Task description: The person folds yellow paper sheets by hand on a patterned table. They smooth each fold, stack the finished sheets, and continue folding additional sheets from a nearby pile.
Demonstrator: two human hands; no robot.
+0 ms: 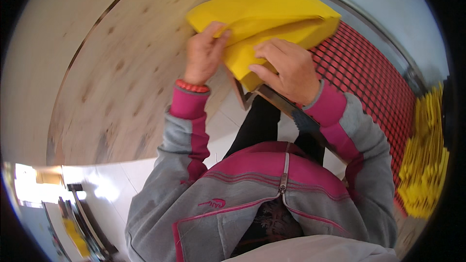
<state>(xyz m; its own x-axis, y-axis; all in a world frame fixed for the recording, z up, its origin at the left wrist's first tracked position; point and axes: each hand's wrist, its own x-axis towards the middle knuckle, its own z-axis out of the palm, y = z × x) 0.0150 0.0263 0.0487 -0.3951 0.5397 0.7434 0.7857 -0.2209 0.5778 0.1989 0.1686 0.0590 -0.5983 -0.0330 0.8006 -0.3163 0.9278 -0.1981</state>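
Note:
A yellow piece shaped like a flat bag (272, 2) lies at the top centre, with a long fold or opening running across it. It spans the edge of the wooden table and the red-and-black gridded surface. My left hand (201, 54) pinches the near left edge of the fold between thumb and fingers. Over the bag's near side is my right hand (290, 70), its fingers bent and its thumb held apart from them. Between them, yellow material shows behind and nothing is gripped. Whether the bag is paper or cloth I cannot tell.
A wooden table (116, 82) fills the left. To the right slopes a red surface with a black grid (361, 63), bordered by a metal rail (383, 29). A stack of yellow folded pieces (423, 160) stands at the far right. Pale floor tiles (119, 177) show below.

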